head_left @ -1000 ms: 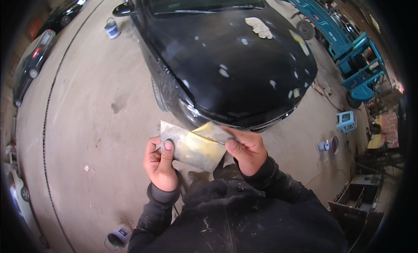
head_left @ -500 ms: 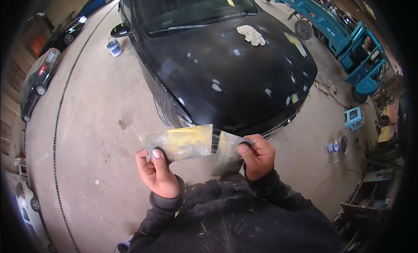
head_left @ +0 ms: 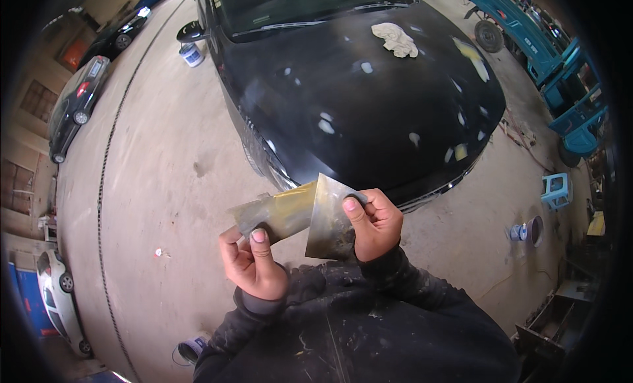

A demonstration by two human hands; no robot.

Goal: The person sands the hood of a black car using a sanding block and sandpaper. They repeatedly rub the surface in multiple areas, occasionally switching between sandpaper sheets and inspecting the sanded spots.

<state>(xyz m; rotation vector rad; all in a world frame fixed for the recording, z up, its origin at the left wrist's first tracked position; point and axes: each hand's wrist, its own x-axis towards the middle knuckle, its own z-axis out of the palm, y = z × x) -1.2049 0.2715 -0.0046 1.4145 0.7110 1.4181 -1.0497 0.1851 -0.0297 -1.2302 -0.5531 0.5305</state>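
Bringing the two plates back together is what has just changed: half a second ago a gap stood between them, and now the right plate (head_left: 326, 218) crosses in front of the right end of the left plate (head_left: 280, 211). Whether they touch at that overlap cannot be told. Both are in the air in front of the person's body, on the near side of the car (head_left: 369, 159). The left hand (head_left: 260, 267) has its grip closed on the left plate, thumb on the near face and fingers behind; the right hand (head_left: 377, 228) pinches the right plate at its outer edge in the same way, the plate now tilted with one corner pointing up. A yellow smear (head_left: 295, 197) runs along the left plate's upper part, while the right plate shows mostly grey, so the overlap seems to put the second plate within reach of the smear again, for working it between the two. The right plate also hides the smear's far end. Beyond, the hood (head_left: 369, 99) bears pale patches (head_left: 326, 126), a yellow patch (head_left: 471, 56) and a crumpled rag (head_left: 395, 40), which covers part of the surface. A pail (head_left: 191, 54) stands beside the car, another pail (head_left: 192, 349) sits near the left sleeve (head_left: 231, 333), and a blue stool (head_left: 556, 190) and a hose (head_left: 524, 140) clutter the floor (head_left: 165, 205) on the right.
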